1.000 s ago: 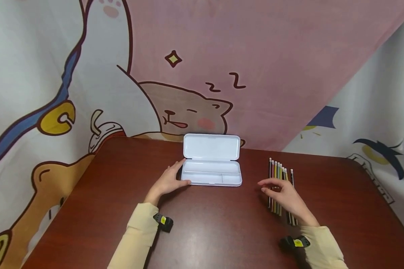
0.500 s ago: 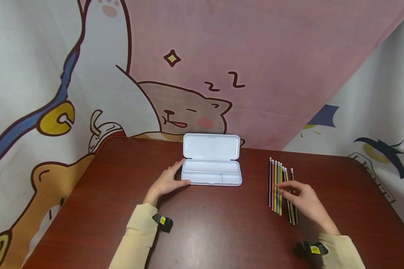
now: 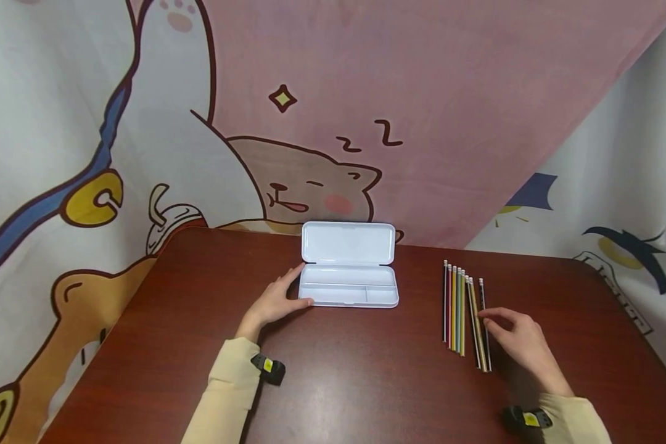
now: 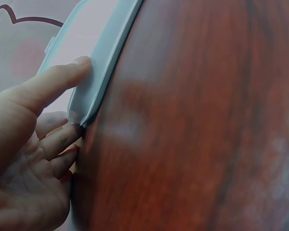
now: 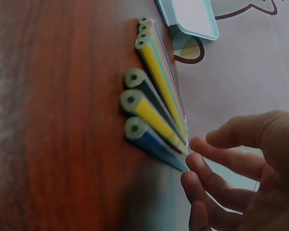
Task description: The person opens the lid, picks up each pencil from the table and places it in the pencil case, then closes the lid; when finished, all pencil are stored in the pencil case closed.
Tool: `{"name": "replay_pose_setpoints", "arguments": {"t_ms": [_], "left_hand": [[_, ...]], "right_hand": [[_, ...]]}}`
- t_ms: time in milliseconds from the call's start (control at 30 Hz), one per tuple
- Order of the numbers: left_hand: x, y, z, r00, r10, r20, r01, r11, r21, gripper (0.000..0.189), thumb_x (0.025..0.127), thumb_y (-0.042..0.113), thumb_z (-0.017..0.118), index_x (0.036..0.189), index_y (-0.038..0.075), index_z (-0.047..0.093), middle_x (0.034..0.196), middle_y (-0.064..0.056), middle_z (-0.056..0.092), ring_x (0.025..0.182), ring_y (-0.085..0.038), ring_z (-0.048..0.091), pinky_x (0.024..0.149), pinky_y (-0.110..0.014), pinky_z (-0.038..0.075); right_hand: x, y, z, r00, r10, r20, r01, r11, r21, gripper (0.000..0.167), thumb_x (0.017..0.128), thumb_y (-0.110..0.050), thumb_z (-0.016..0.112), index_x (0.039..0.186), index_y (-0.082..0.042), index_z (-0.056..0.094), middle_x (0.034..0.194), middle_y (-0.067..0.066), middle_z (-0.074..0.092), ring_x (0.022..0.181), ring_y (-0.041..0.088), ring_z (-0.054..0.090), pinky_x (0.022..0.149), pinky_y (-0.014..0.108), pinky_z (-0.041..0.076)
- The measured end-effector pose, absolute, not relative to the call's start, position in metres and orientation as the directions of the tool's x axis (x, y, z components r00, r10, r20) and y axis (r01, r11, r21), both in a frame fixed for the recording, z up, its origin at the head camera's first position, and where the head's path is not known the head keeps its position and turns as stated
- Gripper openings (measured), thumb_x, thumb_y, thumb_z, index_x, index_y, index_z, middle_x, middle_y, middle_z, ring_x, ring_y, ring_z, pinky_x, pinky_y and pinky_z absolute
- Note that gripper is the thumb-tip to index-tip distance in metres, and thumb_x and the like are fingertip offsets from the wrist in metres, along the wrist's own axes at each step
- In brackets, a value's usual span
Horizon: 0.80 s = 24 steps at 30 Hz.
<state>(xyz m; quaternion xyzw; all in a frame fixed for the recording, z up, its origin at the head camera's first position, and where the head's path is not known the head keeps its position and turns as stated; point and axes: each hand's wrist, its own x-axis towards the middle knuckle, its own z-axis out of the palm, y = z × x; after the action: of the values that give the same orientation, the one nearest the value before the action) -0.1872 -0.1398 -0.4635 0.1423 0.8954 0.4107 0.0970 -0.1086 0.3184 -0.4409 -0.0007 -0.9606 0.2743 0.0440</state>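
A white pencil case (image 3: 348,286) stands with its lid up and shows bare compartments inside. At its left end lies my left hand (image 3: 274,300), the thumb (image 4: 70,74) over the front edge and the fingers spread along the end. Several pencils (image 3: 454,308) lie side by side to the right of the case, eraser ends away from me. Beside them a second small group includes a dark pencil (image 3: 485,320) at the far right. My right hand (image 3: 518,336) hovers at that dark pencil with bent, parted fingers and grips nothing; whether a fingertip touches it I cannot tell.
The dark red-brown table (image 3: 366,370) carries the case near its back edge. Behind it hangs a cartoon-printed cloth (image 3: 449,123). A small black camera is strapped to each wrist.
My right hand has moved rightward across the pencils, from the left end of the row to the dark pencil at the right. The left hand and the case have stayed in place.
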Motion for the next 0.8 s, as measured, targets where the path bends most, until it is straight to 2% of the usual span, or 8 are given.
{"name": "replay_pose_setpoints", "arguments": {"t_ms": [133, 267, 433, 800], "left_hand": [[-0.187, -0.140, -0.464, -0.941, 0.333, -0.058, 0.171, 0.617, 0.768, 0.085, 0.084, 0.031, 0.074, 0.153, 0.008, 0.028, 0.151, -0.026, 0.027, 0.141, -0.040, 0.020, 0.111, -0.059, 0.015], [-0.186, -0.140, -0.465, -0.939, 0.341, -0.053, 0.179, 0.612, 0.770, 0.085, 0.085, 0.031, 0.074, 0.152, 0.008, 0.028, 0.151, -0.025, 0.027, 0.141, -0.040, 0.020, 0.111, -0.058, 0.015], [-0.186, -0.141, -0.467, -0.940, 0.337, -0.057, 0.171, 0.606, 0.777, 0.086, 0.084, 0.032, 0.074, 0.153, 0.009, 0.028, 0.152, -0.025, 0.027, 0.141, -0.041, 0.019, 0.111, -0.058, 0.015], [-0.187, -0.141, -0.466, -0.942, 0.333, -0.048, 0.169, 0.590, 0.789, 0.085, 0.084, 0.031, 0.075, 0.152, 0.008, 0.028, 0.153, -0.023, 0.027, 0.141, -0.042, 0.018, 0.111, -0.059, 0.014]], "right_hand": [[-0.106, 0.322, -0.444, -0.997, 0.063, 0.038, 0.033, 0.847, -0.530, 0.021, 0.092, -0.011, 0.061, 0.108, 0.002, 0.067, 0.103, 0.027, 0.064, 0.077, 0.026, 0.055, 0.060, 0.035, 0.041], [-0.105, 0.324, -0.447, -0.997, 0.073, 0.017, 0.053, 0.845, -0.532, 0.020, 0.091, -0.011, 0.061, 0.106, 0.002, 0.066, 0.093, 0.018, 0.064, 0.074, 0.023, 0.051, 0.059, 0.034, 0.038], [-0.104, 0.325, -0.450, -0.996, 0.081, 0.024, 0.054, 0.831, -0.553, 0.019, 0.091, -0.013, 0.063, 0.103, 0.001, 0.064, 0.087, 0.010, 0.063, 0.075, 0.021, 0.055, 0.059, 0.033, 0.040], [-0.104, 0.321, -0.452, -0.990, 0.140, 0.024, 0.102, 0.818, -0.566, 0.024, 0.085, -0.010, 0.068, 0.103, 0.003, 0.059, 0.083, 0.008, 0.061, 0.070, 0.019, 0.055, 0.056, 0.029, 0.039]]}}
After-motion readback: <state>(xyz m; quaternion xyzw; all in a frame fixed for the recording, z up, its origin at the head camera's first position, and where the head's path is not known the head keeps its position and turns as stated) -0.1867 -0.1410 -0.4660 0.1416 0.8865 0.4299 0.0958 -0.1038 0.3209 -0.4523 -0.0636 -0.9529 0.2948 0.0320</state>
